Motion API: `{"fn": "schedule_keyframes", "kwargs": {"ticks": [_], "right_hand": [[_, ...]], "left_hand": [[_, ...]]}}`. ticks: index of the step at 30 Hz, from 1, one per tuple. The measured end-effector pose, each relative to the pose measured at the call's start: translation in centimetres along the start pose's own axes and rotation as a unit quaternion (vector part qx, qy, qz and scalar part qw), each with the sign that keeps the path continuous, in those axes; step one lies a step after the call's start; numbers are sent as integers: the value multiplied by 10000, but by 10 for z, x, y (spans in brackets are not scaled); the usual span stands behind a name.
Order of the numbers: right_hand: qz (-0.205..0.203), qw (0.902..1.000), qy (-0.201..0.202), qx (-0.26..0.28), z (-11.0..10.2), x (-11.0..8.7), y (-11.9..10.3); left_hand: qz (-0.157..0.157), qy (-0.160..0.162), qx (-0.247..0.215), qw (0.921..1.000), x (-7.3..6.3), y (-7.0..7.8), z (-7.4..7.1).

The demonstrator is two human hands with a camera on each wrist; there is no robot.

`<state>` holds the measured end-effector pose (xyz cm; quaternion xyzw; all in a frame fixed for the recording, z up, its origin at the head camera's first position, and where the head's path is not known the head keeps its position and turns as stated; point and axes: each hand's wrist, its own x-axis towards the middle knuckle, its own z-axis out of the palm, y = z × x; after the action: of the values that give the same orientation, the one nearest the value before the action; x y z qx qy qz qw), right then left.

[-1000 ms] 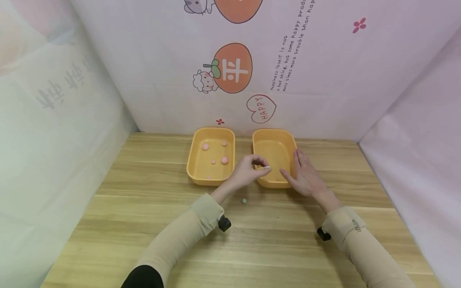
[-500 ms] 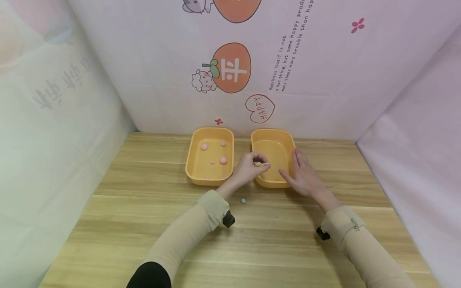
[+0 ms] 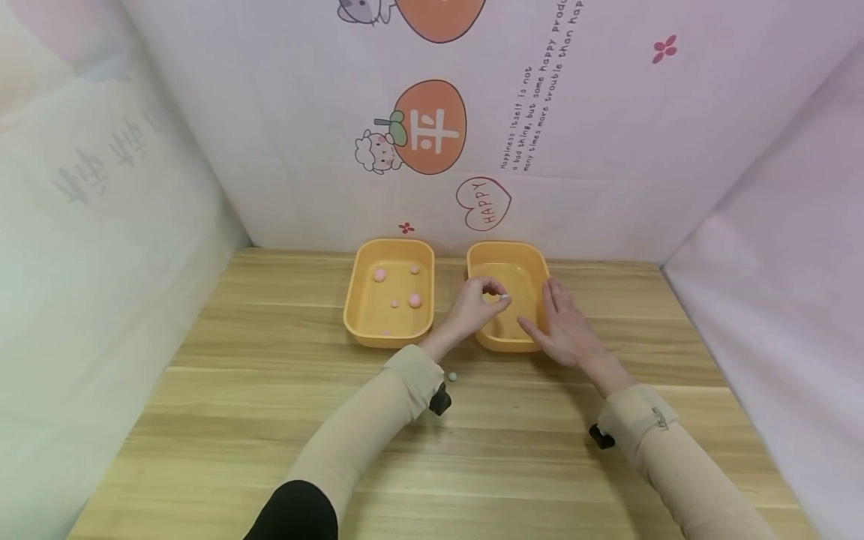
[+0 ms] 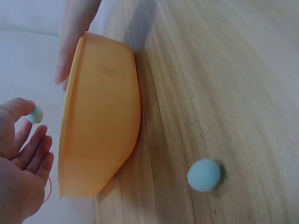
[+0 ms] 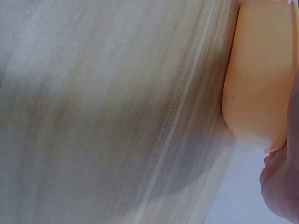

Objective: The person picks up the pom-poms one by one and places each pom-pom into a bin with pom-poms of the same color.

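Between thumb and fingertip, my left hand (image 3: 472, 307) pinches a small pale ball (image 4: 36, 115), held above the right yellow tray (image 3: 506, 344). My right hand (image 3: 569, 330) rests against that tray's right side, its fingers straight and the thumb reaching over the rim. On the table in front of the trays lies a small light-blue ball (image 4: 204, 175), close to my left wrist. In the left yellow tray (image 3: 388, 341) sit several pink balls (image 3: 415, 301) of different sizes. The right wrist view catches only the tray's outer wall and part of my right hand.
Both trays stand side by side at the back of the wooden table (image 3: 256, 420), near the printed white cloth wall (image 3: 304, 172). More white cloth hangs at the left and right sides.
Over the right tray, my left hand has moved slightly forward and right with the pale ball. My right hand stays at the tray's side.
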<state>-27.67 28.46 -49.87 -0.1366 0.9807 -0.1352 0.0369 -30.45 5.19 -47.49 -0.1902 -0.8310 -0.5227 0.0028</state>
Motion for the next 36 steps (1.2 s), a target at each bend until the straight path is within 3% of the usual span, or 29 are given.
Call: {"fn": "schedule_keyframes", "kwargs": {"ticks": [12, 21, 27, 36], "right_hand": [[-31, 10000, 38, 1, 3, 1, 0], [-17, 9999, 92, 68, 4, 2, 3], [-34, 9999, 86, 79, 4, 2, 2], [-46, 9999, 99, 121, 4, 2, 2]], "left_hand": [[157, 254, -440, 9986, 10, -5, 3], [270, 94, -345, 9990, 8, -10, -6], [257, -51, -453, 9986, -6, -9, -15], [516, -342, -421, 9972, -32, -7, -28]]}}
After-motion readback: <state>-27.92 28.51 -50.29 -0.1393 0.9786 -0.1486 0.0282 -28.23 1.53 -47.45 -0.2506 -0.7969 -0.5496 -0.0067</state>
